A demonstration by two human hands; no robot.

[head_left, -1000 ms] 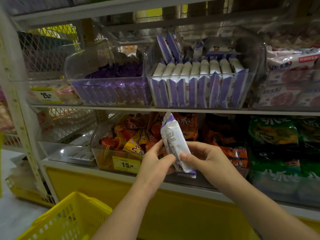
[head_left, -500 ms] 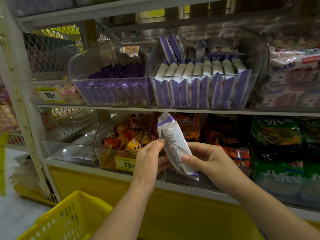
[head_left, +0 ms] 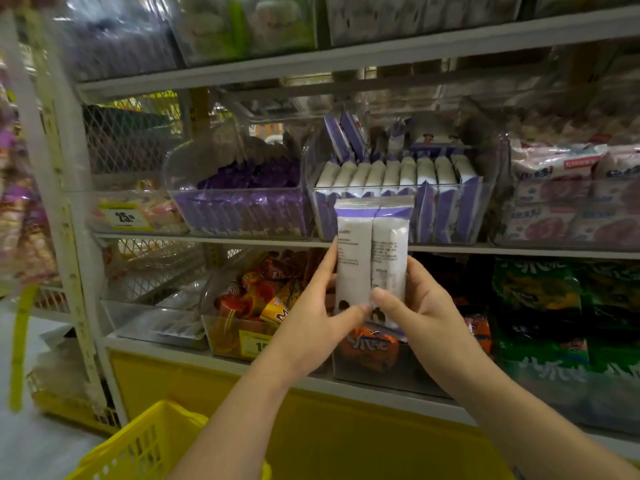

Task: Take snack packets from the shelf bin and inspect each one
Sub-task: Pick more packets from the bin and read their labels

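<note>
A white and purple snack packet point(head_left: 372, 251) stands upright in front of the shelf, its printed back with the centre seam facing me. My left hand point(head_left: 311, 313) holds its left edge, thumb on the lower front. My right hand point(head_left: 412, 313) pinches its lower right part with the thumb on the front. Behind it, a clear shelf bin point(head_left: 485, 216) holds several matching packets standing in a row.
A clear bin of purple packets point(head_left: 242, 206) sits left of the white-packet bin. Pink packets point(head_left: 568, 202) lie to the right. Orange snacks point(head_left: 263, 299) and green bags point(head_left: 540, 306) fill the lower shelf. A yellow basket point(head_left: 145, 445) is below left.
The packet has been turned from tilted to upright and raised, with its back squarely facing me. The view has shifted upward and closer to the shelf.
</note>
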